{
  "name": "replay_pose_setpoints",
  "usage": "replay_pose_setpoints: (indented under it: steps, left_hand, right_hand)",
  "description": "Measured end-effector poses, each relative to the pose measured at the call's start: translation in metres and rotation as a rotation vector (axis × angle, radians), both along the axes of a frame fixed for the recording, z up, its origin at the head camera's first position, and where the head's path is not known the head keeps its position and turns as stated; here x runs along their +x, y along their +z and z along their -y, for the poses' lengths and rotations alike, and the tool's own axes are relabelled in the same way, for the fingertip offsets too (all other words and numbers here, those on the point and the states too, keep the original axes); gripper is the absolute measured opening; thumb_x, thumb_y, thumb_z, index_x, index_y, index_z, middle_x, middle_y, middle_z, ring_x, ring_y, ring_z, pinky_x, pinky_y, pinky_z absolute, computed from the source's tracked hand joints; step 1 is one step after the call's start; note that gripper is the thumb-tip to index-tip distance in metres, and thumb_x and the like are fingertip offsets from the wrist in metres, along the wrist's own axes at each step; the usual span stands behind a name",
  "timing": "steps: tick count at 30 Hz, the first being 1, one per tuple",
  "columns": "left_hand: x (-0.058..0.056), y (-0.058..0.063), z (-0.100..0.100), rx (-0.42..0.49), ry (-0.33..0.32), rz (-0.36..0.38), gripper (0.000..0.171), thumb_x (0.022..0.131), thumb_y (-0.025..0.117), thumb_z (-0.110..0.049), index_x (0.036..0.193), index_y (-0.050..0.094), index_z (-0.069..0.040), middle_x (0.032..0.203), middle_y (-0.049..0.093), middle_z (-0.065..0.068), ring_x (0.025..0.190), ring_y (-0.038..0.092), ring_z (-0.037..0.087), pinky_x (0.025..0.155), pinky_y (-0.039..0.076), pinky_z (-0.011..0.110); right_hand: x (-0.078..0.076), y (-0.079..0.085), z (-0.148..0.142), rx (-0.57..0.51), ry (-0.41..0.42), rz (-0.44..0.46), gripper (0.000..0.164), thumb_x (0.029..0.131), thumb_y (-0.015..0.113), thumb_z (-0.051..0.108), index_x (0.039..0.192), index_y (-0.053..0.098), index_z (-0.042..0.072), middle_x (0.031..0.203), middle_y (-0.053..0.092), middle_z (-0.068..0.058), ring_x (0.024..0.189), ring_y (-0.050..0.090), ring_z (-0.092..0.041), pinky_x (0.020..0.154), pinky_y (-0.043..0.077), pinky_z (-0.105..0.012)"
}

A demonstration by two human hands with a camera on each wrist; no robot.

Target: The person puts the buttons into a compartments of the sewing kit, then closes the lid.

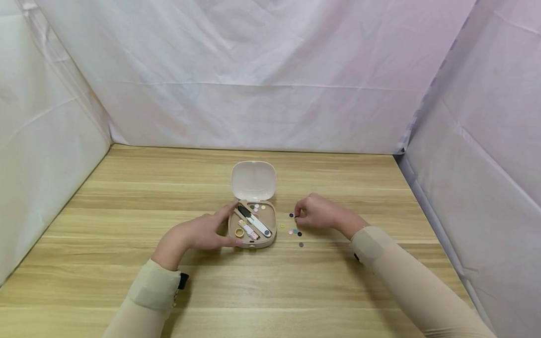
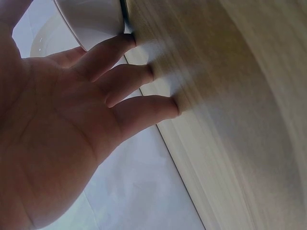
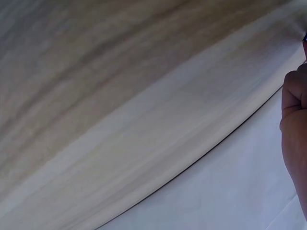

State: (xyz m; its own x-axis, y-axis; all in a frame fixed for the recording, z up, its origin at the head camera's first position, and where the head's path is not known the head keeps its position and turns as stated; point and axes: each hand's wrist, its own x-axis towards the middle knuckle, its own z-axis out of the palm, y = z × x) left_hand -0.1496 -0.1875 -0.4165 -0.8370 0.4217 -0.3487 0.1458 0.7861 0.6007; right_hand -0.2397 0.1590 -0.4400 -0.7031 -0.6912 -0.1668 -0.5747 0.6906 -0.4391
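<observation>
A small beige box (image 1: 251,245) lies on the table with its lid (image 1: 253,181) raised at the back. My left hand (image 1: 205,231) holds its left side, thumb at the front corner and index finger toward the back; in the left wrist view the other fingers (image 2: 144,108) extend down to the tabletop. Inside are a white-handled tool (image 1: 260,225) with a dark end, a patterned strip (image 1: 249,230), a gold ring (image 1: 239,232) and several small buttons (image 1: 257,206). Right of the box, my right hand (image 1: 318,212) pinches a small dark button (image 3: 305,37) at its fingertips, close over the table.
Several loose buttons lie between the box and my right hand, among them a dark blue button (image 1: 291,215), a yellow button (image 1: 282,225), a black button (image 1: 299,234) and a grey button (image 1: 301,244). White cloth (image 1: 254,113) walls the wooden table (image 1: 248,297) at the back and sides.
</observation>
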Motion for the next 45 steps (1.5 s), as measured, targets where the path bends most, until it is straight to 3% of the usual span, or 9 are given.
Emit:
replay_pose_setpoints:
  steps: [14,32,45]
  left_hand:
    - [0.001,0.002,0.0,0.0,0.003,0.008,0.116,0.091,0.077,-0.063,0.174,0.005,-0.024,0.173,0.03,0.025,0.156,0.038,0.05,0.128,0.031,0.067]
    - [-0.001,-0.003,0.001,-0.005,0.007,-0.001,0.116,0.09,0.076,-0.064,0.173,0.005,-0.026,0.172,0.033,0.026,0.154,0.04,0.05,0.127,0.033,0.067]
    - [-0.002,-0.003,0.0,-0.002,0.005,-0.011,0.115,0.09,0.077,-0.064,0.173,0.007,-0.026,0.17,0.036,0.027,0.152,0.043,0.05,0.125,0.035,0.067]
  right_hand:
    - [0.0,0.008,0.0,-0.09,0.003,-0.018,0.006,0.093,0.073,0.013,0.096,0.078,0.011,0.057,0.044,0.011,0.051,0.033,-0.002,0.049,0.028,-0.018]
    - [-0.006,0.03,0.027,-0.125,0.076,-0.057,0.01,0.095,0.072,0.015,0.1,0.078,0.009,0.055,0.04,0.011,0.05,0.029,-0.002,0.05,0.027,-0.018]
    - [-0.006,0.041,0.045,-0.13,0.116,-0.06,0.013,0.096,0.069,0.013,0.102,0.079,0.007,0.054,0.053,0.009,0.046,0.038,-0.001,0.048,0.028,-0.017]
